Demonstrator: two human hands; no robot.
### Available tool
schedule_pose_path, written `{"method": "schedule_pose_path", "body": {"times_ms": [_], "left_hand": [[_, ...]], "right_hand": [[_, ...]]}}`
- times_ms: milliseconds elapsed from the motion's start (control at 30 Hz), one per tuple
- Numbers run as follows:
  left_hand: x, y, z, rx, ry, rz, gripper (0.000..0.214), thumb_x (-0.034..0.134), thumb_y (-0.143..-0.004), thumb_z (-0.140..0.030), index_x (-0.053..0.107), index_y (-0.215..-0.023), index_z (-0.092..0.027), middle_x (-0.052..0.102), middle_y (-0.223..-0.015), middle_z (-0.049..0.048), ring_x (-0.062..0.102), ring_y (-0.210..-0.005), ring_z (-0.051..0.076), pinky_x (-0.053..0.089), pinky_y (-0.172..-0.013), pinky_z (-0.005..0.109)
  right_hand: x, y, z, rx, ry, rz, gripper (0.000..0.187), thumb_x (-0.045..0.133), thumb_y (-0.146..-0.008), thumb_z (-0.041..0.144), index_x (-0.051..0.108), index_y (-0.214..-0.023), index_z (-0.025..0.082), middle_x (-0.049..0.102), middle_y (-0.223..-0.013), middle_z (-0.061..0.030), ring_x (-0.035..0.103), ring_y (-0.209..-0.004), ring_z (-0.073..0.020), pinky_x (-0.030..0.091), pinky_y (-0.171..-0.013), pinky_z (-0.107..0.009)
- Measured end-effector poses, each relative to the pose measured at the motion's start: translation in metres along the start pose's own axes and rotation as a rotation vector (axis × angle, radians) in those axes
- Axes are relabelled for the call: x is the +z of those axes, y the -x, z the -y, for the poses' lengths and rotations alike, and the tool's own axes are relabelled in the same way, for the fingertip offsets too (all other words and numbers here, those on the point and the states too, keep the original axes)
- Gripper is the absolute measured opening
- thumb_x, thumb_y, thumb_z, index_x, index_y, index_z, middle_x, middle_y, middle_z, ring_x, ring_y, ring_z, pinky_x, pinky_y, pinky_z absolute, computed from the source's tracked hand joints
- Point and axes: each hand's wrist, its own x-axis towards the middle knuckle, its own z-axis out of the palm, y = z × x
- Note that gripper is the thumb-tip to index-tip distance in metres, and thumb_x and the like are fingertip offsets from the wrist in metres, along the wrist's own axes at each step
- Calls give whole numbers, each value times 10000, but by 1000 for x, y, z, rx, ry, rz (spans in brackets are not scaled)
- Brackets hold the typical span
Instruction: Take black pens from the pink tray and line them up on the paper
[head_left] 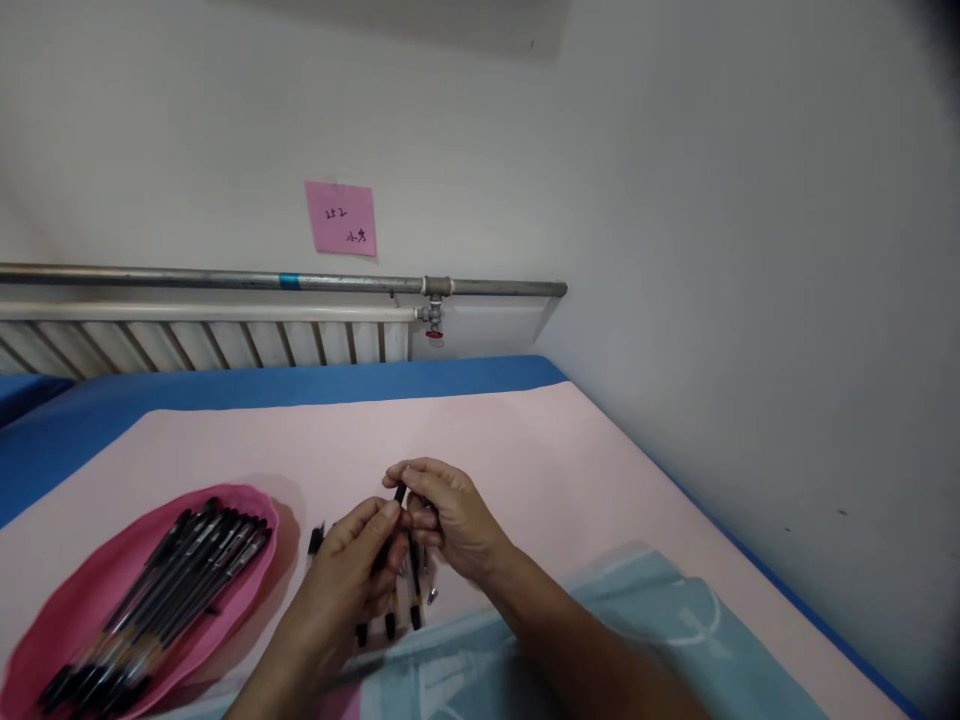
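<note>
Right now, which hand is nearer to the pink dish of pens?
Left. The left hand is to the right of the pink dish; the right hand is farther to the right.

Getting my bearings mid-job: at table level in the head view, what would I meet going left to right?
Pink tray of black pens → left hand → right hand → side wall.

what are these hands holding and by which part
A slim black pen-like piece: the right hand pinches its upper end, the left hand holds it lower, partly hidden.
</note>
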Motion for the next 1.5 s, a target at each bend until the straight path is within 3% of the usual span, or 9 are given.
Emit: {"method": "schedule_pose_path", "body": {"times_ms": [133, 333, 533, 700, 933, 1100, 1167, 1333, 1500], "left_hand": [[0, -2, 0, -8, -68, -17, 321, 546, -734, -501, 474, -699, -191, 386, -480, -102, 189, -323, -10, 108, -327, 126], [-1, -3, 1, 0, -16, -4, 293, 549, -738, -483, 491, -729, -197, 392, -487, -101, 176, -328, -8, 102, -327, 128], [1, -2, -1, 24, -81, -27, 298, 541, -740, -482, 488, -706, -191, 402, -475, -98, 184, -309, -8, 100, -311, 128], [-2, -3, 1, 18, -20, -1, 282, 533, -758, -472, 497, -715, -196, 415, -498, -92, 186, -324, -4, 100, -316, 132], [-1, -3, 1, 22, -54, -14, 300, 542, -749, -472, 478, -674, -189, 393, -477, -95, 185, -319, -4, 102, -313, 136], [-3, -4, 1, 22, -27, -4, 268, 538, -755, -460, 503, -721, -196, 416, -493, -92, 183, -322, -5, 94, -314, 132], [-3, -4, 0, 33, -45, -12, 268, 539, -754, -458, 504, -722, -194, 408, -484, -94, 183, -316, -6, 96, -310, 131], [-2, -4, -1, 17, -99, -17, 300, 545, -740, -479, 495, -695, -187, 394, -476, -96, 201, -306, -7, 110, -300, 124], [-4, -2, -2, -49, -52, 33, 276, 546, -752, -461, 531, -731, -186, 416, -494, -90, 172, -311, -14, 71, -301, 124]], "right_hand": [[1, -2, -4, -37, -24, -143, 216, 711, -601, 237, 521, -677, 169, 431, -480, 92, 267, -352, -12, 126, -319, -151], [1, 0, -1, -11, -49, -6, 205, 676, -644, 280, 594, -764, 136, 572, -720, 7, 306, -383, 0, 117, -314, -155], [0, -2, -5, -37, -42, -156, 236, 722, -588, 239, 511, -666, 164, 397, -468, 99, 261, -351, -8, 115, -319, -148], [0, -1, -3, -32, -63, -56, 205, 689, -628, 261, 575, -747, 140, 570, -702, 18, 302, -378, 5, 127, -314, -150], [-1, -4, -6, -34, -57, -133, 231, 731, -569, 218, 532, -670, 157, 468, -531, 76, 283, -356, -1, 131, -313, -146], [-2, -2, -3, -12, -78, 2, 188, 669, -649, 259, 607, -776, 135, 579, -774, -7, 321, -394, 6, 134, -315, -145], [-1, -2, -3, -14, -65, -20, 199, 668, -654, 272, 601, -792, 145, 580, -776, -2, 326, -389, 3, 135, -312, -145], [0, -3, -6, -26, -63, -111, 207, 715, -588, 210, 536, -678, 157, 449, -524, 74, 308, -368, -11, 141, -314, -138], [-11, -10, -1, -120, -152, -119, 181, 690, -609, 214, 561, -712, 139, 575, -721, 4, 297, -388, 4, 134, -316, -139]]}}
